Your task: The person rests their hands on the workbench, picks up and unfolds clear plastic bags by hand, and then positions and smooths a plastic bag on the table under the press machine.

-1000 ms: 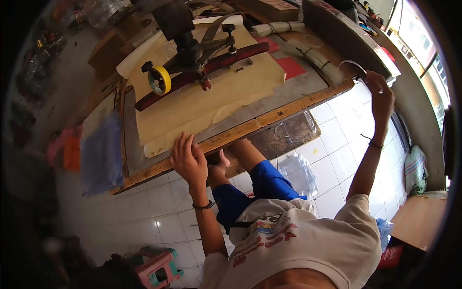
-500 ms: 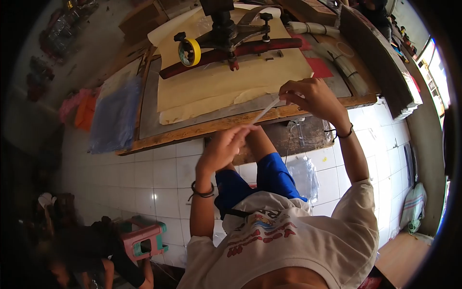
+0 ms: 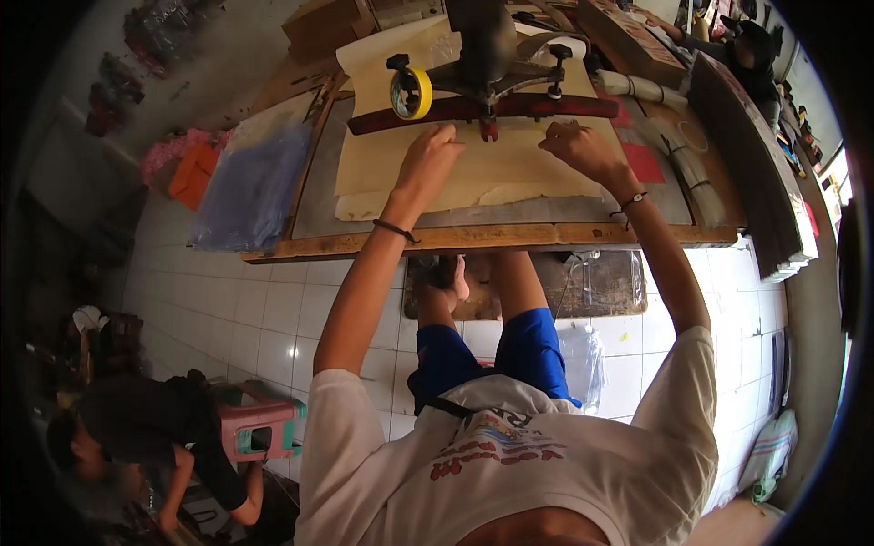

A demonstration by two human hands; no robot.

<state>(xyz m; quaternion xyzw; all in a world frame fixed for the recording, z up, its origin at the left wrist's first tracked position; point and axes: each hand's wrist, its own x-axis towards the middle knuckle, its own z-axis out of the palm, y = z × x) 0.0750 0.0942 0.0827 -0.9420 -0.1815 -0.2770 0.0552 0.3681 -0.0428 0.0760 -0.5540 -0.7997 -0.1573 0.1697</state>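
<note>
My left hand point(image 3: 433, 162) is closed in a pinch just below the left part of a dark red bar point(image 3: 446, 109). Level with it, my right hand point(image 3: 587, 155) is pinched below the bar's right part. The thin whitish strip stretched between my fingers a moment ago hardly shows against the tan sheet point(image 3: 492, 177). Both hands are over this sheet, which covers the worktable. A black clamp frame point(image 3: 487, 80) with knobs carries the bar, and a yellow tape roll point(image 3: 412, 93) hangs on its left arm. A red prong point(image 3: 489, 129) sits midway between my hands.
Clear plastic sheets point(image 3: 250, 196) overhang the table's left side, beside an orange packet point(image 3: 194, 177). Bundled pale strips point(image 3: 687, 164) and a stack of boards point(image 3: 746, 164) lie right. One person point(image 3: 155, 428) bends near a pink stool point(image 3: 259, 432); another point(image 3: 751, 64) is far right.
Both hands have moved forward and up, from the table's front edge to beneath the red bar. The strip between them no longer shows clearly. My view has shifted slightly.
</note>
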